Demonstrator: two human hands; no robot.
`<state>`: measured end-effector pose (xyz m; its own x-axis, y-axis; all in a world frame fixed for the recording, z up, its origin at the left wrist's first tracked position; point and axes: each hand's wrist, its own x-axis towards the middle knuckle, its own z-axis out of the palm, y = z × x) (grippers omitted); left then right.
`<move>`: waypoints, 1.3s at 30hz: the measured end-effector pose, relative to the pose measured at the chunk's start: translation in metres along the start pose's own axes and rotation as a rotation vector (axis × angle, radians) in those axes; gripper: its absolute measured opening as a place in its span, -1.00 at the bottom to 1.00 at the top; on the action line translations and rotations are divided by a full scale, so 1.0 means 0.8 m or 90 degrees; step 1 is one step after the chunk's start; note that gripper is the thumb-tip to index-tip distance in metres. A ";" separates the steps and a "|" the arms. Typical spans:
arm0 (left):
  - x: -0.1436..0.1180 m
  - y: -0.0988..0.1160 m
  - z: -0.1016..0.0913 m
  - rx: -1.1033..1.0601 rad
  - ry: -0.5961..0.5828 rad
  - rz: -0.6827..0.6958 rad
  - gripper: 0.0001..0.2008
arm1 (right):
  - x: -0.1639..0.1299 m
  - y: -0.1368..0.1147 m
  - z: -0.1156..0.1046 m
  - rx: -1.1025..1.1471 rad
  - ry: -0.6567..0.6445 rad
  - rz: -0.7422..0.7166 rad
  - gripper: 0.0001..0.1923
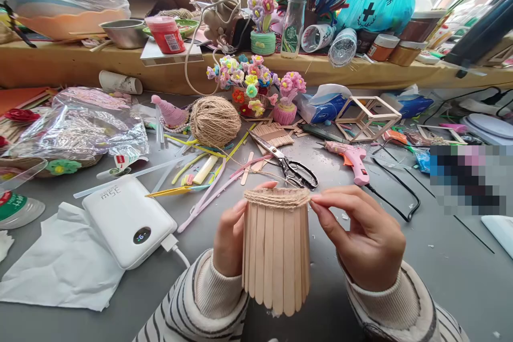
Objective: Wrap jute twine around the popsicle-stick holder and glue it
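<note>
Standing between your hands above the grey table (192, 288), the craft-stick pot (276, 256) has twine (276, 200) wound around its top edge; its inside is hidden from you. Beyond it, a pink pot (285, 114) holds pink flowers (292, 84), and up on the shelf (160, 72) a teal pot (263, 44) holds purple and pink flowers (262, 8). A glass bottle (292, 37) stands upright just beside that pot, while two clear cups (343, 47) lie on their sides to its right.

Your left hand (230, 240) curls around the left side of the craft-stick pot, one fingertip showing behind the rim. Your right hand (364, 235) has thumb and forefinger pressed together, pinching the twine at the rim's right end; its other fingers fold toward the palm. Past the pot lie scissors (276, 154) and a twine ball (215, 122).
</note>
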<state>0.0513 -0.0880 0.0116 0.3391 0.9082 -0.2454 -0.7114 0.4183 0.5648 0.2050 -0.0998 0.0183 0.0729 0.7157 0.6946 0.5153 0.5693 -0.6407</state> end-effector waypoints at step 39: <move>-0.002 -0.005 0.009 -0.017 0.062 0.011 -0.54 | -0.001 0.000 0.009 -0.104 0.041 -0.038 -0.80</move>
<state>0.0580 -0.0912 0.0157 0.2652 0.9123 -0.3122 -0.7335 0.4010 0.5488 0.1983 -0.0975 0.0156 0.0906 0.6522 0.7526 0.6518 0.5326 -0.5399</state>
